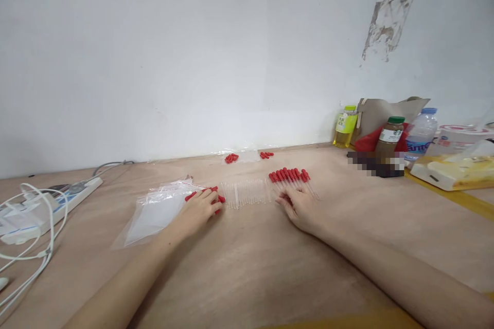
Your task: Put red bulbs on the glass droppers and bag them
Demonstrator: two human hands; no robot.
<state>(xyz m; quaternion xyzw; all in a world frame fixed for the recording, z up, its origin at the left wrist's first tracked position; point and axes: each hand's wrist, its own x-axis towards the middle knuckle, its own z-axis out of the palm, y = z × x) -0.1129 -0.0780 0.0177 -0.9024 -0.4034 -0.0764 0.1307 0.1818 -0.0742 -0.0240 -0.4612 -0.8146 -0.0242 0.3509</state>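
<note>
My left hand [200,208] rests over a small pile of red rubber bulbs [221,199], its fingers curled down among them. Beside it, to the right, a row of thin clear glass tubes [247,194] lies side by side on the table. At that row's right end is my right hand [301,208], thumb and fingers drawn together in a pinch. What sits between those fingertips is hidden. Just beyond it lie several droppers [287,175], clear tubes with red bulbs on their far ends, partly covered by the hand.
Clear plastic bags [158,213] lie left of my left hand. More red bulbs [231,158] rest near the wall on clear plastic. A power strip [54,211] with white cables is far left. Bottles [389,136], a grey bag [386,110] and a tissue pack [451,167] stand right.
</note>
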